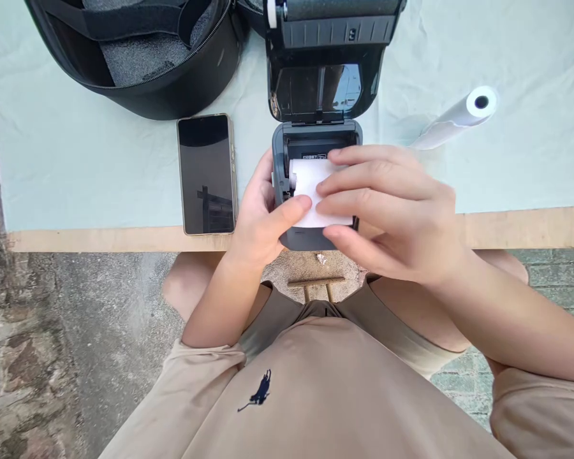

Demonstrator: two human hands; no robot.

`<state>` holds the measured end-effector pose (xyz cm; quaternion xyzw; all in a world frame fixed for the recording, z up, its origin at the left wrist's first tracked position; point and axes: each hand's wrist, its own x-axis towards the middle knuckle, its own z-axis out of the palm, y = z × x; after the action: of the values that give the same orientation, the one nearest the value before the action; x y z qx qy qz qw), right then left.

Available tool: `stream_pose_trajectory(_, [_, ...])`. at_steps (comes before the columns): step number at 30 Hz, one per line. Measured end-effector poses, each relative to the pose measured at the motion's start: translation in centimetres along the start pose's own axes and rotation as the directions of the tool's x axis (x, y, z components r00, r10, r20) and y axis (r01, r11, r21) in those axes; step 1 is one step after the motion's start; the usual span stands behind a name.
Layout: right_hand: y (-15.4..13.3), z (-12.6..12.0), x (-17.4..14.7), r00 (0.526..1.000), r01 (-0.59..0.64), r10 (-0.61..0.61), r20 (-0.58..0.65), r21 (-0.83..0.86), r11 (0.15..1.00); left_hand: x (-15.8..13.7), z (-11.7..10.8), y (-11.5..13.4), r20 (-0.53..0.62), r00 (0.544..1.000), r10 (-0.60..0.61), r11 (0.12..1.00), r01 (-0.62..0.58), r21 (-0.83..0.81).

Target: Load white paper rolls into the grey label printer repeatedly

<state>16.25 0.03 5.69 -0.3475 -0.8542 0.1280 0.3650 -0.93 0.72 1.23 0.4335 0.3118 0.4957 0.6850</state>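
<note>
Paper (pixel 310 185) in the open printer (pixel 302 240) at the table's (pixel 95 240) edge
A case (pixel 172 95), then a phone (pixel 206 175); the left hand (pixel 262 223) grips the printer's side, thumb on the paper; the right hand (pixel 402 207), fingers loosely spread and not closed, is over the paper; a white roll (pixel 454 121) is farthest right

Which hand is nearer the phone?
Left. The left hand is just right of the phone, against the black device; the right hand is farther right, over the white paper.

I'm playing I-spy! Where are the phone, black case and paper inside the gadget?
Phone (pixel 206 172): head view, dark screen.
Black case (pixel 186 89): head view, outer wall.
Paper (pixel 310 180): head view, white top surface.
</note>
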Motion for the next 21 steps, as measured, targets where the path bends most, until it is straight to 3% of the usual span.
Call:
stream_pose_trajectory(4, [0.0,0.1,-0.5,0.962,-0.226,0.243,-0.127,0.13,0.965,0.0,0.0,-0.4,-0.012,0.998,0.058,0.998,-0.058,-0.004])
stream_pose_trajectory(7, [0.0,0.2,-0.8,0.898,-0.415,0.439,-0.03,0.27,0.869,0.1,-0.2,-1.0,-0.032,0.994,0.106,0.994,-0.106,-0.014])
stream_pose_trajectory(9, [0.0,0.3,-1.0,0.866,-0.485,0.496,0.062,0.349,0.802,0.2,-0.4,-1.2,-0.023,0.992,0.126,0.992,-0.126,-0.018])
stream_pose_trajectory(13, [0.1,0.5,-1.2,0.846,-0.524,0.5,0.183,0.451,0.722,0.2,-0.2,-0.9,-0.039,0.994,0.098,0.995,-0.099,-0.029])
stream_pose_trajectory(16, [0.3,0.4,-1.2,0.842,-0.531,0.498,0.208,0.483,0.696,0.1,0.0,-0.6,-0.035,0.998,0.06,0.998,-0.06,-0.002])
stream_pose_trajectory(21, [1.1,-0.5,-0.5,0.857,-0.441,0.516,-0.003,0.514,0.736,0.8,-1.0,-2.0,0.063,0.984,0.168,0.985,-0.169,0.017])
